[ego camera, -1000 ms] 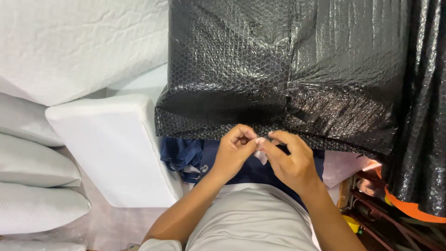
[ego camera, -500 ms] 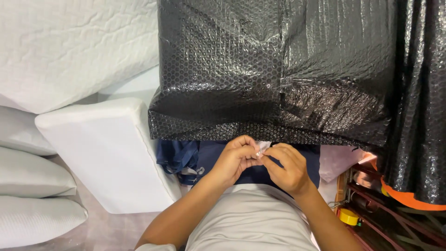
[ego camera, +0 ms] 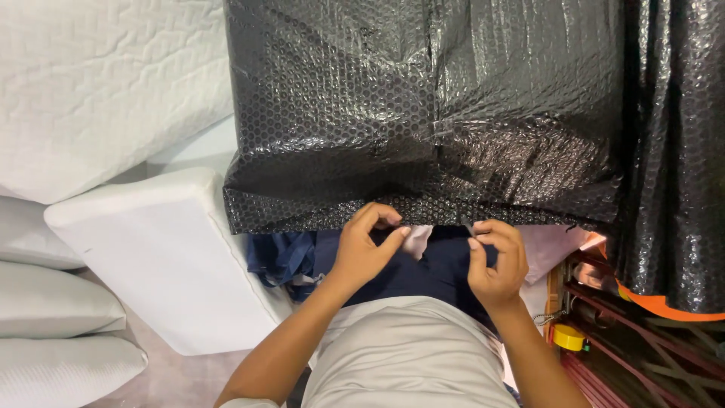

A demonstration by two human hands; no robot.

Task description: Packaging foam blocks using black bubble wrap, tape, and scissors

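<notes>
A large package wrapped in black bubble wrap lies in front of me, its lower edge just above my hands. My left hand is curled under that edge, thumb and fingers pinching a small pale piece. My right hand is a short way to the right, with thumb and forefinger pinched on a tiny dark bit at the wrap's edge. Dark blue cloth lies beneath both hands, above my grey shirt.
A white foam block lies to the left, with white quilted padding behind it and white cushions stacked at the far left. More black bubble wrap hangs at right over an orange edge. A yellow tape measure sits lower right.
My hands were pressed together at the wrap's lower edge; now they have drawn apart, the left holding the pale piece and the right moved to the right.
</notes>
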